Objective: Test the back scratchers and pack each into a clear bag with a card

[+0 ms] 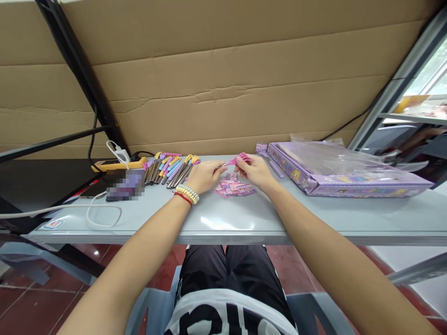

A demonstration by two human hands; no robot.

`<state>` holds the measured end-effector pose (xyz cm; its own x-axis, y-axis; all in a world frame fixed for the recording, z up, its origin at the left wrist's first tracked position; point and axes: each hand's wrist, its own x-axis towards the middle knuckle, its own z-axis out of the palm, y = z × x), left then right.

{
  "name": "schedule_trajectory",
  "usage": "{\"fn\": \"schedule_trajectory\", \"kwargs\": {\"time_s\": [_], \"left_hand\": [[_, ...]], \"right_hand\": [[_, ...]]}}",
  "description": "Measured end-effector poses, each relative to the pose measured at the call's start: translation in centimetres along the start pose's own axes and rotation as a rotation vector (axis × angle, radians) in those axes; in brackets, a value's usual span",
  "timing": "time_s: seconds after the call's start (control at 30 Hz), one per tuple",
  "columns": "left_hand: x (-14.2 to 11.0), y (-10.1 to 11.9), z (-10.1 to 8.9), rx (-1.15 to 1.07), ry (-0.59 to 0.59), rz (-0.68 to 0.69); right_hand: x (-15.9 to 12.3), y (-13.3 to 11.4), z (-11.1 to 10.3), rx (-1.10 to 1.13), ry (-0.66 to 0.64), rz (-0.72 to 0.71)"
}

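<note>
Where the pink pen (pixel 232 162) is held: above the bench (pixel 146 221), nearer its far edge.
Left hand (pixel 205 176): narrow pinch on the silver end.
Right hand (pixel 256 171): fingertips closed around the pink end.
Small cards (pixel 234 188): scattered just below.
Pen bunch (pixel 171 171): far edge, left.
Purple box (pixel 359 187): toward the right edge.

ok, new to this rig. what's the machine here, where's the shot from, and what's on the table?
No machine: just a person's two bare hands. The single picture comes from a camera on their head, looking forward and down. The left hand and right hand hold opposite ends of a pink-ended piece. On the table, small printed pieces lie below the hands, bright-topped metallic sticks to the left, and a purple box to the right.
</note>
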<state>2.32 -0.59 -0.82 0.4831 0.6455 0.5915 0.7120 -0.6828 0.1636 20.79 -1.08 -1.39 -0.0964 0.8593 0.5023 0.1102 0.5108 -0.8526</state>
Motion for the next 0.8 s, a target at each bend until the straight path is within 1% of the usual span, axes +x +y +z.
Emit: {"fn": "schedule_trajectory", "kwargs": {"time_s": [0.07, 0.13, 0.2, 0.3, 0.37, 0.47, 0.53, 0.67, 0.73, 0.8], "left_hand": [[0.3, -0.5, -0.3, 0.056, 0.034, -0.016], [0.6, -1.5, -0.6, 0.121, 0.066, -0.057], [0.7, -3.1, -1.0, 0.19, 0.1, -0.089], [0.6, -5.8, -1.6, 0.268, 0.217, -0.164], [0.3, -7.3, -2.0, 0.28, 0.24, -0.21], [-0.1, -8.7, -2.6, 0.267, 0.262, -0.264], [-0.4, -9.4, -3.1, 0.266, 0.296, -0.285], [-1.1, -10.9, -4.3, 0.29, 0.367, -0.309], [-1.5, -11.6, -4.7, 0.294, 0.391, -0.318], [-1.7, -12.1, -4.8, 0.3, 0.419, -0.323]], "right_hand": [[0.3, 0.0, -0.3, 0.041, 0.067, 0.0], [0.8, -0.3, -1.1, 0.108, 0.169, 0.02], [1.1, -0.7, -2.3, 0.181, 0.316, 0.046], [1.6, -1.4, -4.6, 0.266, 0.583, 0.076], [1.7, -2.0, -6.1, 0.326, 0.747, 0.073], [1.6, -2.7, -8.2, 0.431, 0.97, 0.031], [1.4, -3.0, -9.6, 0.511, 1.069, -0.008], [1.0, -3.3, -12.3, 0.64, 1.276, -0.003], [0.9, -3.2, -13.4, 0.636, 1.361, 0.005], [0.8, -3.1, -14.2, 0.585, 1.408, 0.016]]}}
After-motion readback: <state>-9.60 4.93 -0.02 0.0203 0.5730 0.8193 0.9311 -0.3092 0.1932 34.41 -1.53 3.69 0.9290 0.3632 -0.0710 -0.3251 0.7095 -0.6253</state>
